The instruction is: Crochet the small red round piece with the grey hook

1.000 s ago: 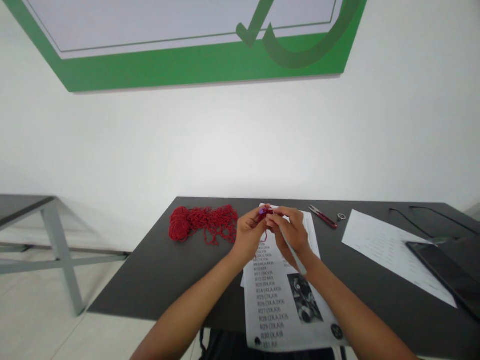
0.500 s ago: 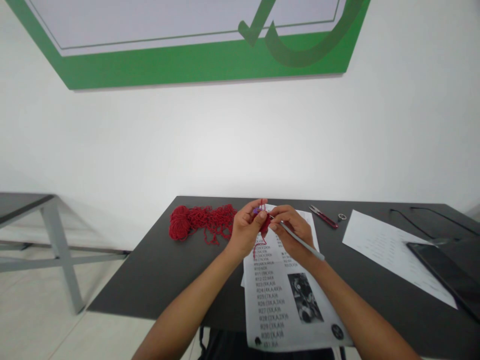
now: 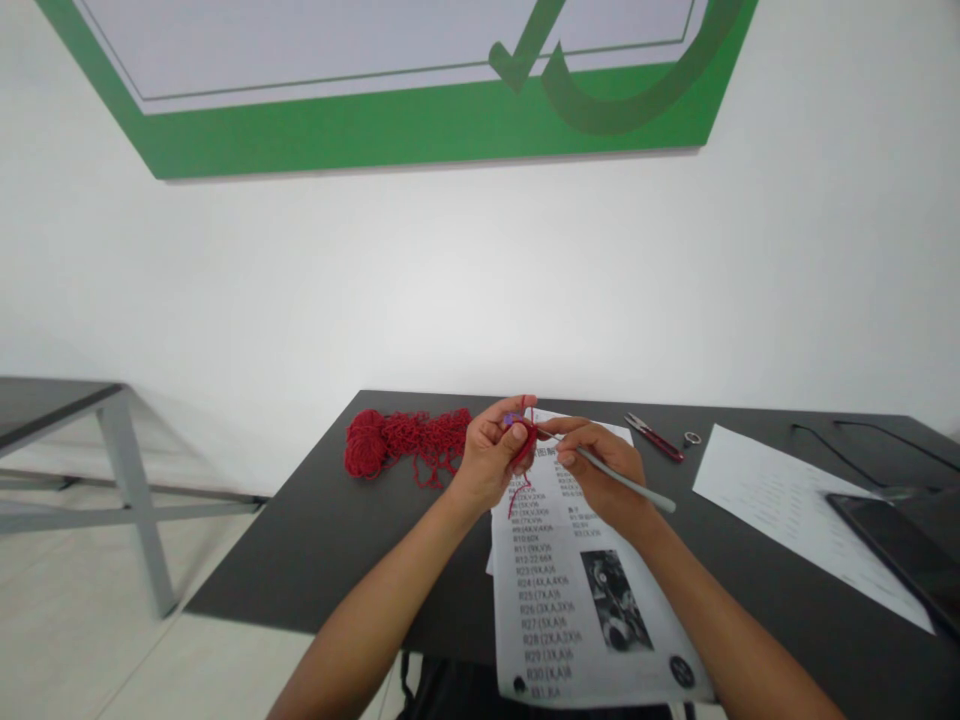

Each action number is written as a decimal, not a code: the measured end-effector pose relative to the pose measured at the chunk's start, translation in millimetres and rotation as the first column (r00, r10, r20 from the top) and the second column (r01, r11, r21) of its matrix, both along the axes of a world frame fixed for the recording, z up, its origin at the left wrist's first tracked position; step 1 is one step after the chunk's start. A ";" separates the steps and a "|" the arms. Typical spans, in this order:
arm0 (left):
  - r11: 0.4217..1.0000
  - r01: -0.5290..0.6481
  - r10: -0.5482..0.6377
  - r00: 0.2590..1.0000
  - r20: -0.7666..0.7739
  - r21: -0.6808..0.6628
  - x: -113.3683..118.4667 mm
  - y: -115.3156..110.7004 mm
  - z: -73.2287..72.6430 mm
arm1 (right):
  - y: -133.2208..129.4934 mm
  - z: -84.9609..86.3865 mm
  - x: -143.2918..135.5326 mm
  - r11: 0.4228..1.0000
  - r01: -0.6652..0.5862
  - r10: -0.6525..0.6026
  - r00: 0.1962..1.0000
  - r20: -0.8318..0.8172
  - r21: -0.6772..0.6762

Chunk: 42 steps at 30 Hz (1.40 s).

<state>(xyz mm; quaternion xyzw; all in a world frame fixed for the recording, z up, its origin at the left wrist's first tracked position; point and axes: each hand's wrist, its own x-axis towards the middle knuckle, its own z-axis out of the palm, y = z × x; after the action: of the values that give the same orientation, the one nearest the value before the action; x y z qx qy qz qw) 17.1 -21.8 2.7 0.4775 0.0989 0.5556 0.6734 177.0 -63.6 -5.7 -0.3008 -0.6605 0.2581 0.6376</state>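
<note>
My left hand point(image 3: 491, 452) is closed on a small piece of red crochet work point(image 3: 526, 441), pinched under the thumb. A strand of red yarn runs over its raised index finger, and a small purple thing point(image 3: 514, 419) shows beside the work. In my right hand point(image 3: 602, 468) is a crochet hook with a grey handle point(image 3: 634, 485); its metal tip reaches the red work. A loose yarn tail hangs below the left hand. Under both hands lies a printed pattern sheet point(image 3: 551, 610) with rows of text and a dark photo.
A ball of red yarn point(image 3: 366, 445) with loose tangled strands lies on the dark table point(image 3: 300, 560) at left. To the right are red-handled thread snips point(image 3: 656, 438), a small ring point(image 3: 691, 438), another paper point(image 3: 772, 515), a dark phone or tablet point(image 3: 892, 545) and glasses point(image 3: 840, 455).
My right hand has drawn back to the right with the hook, so more of its metal shaft shows. The left hand keeps its hold on the red work. The view has shifted slightly.
</note>
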 end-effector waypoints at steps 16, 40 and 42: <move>0.988 0.073 -0.064 0.996 0.063 -0.137 -5.2 0.6 4.1 | -3.1 -11.1 -15.7 0.984 -0.065 0.030 0.979 -0.203 -0.168; 0.898 -0.330 0.419 0.846 -0.331 0.292 -4.2 -5.4 8.6 | 10.2 -7.8 -20.0 0.924 -0.342 0.194 0.808 -0.557 -0.174; 0.861 -0.357 0.481 0.802 -0.354 0.362 -2.0 -10.2 10.4 | 10.6 -8.5 -21.4 0.957 -0.237 0.119 0.844 -0.523 -0.166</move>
<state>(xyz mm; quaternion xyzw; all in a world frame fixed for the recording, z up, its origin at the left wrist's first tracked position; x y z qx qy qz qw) 15.1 -32.0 13.0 0.6436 0.2710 0.5799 0.4195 155.6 -53.0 -14.2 -0.2291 -0.4613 0.4592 0.7238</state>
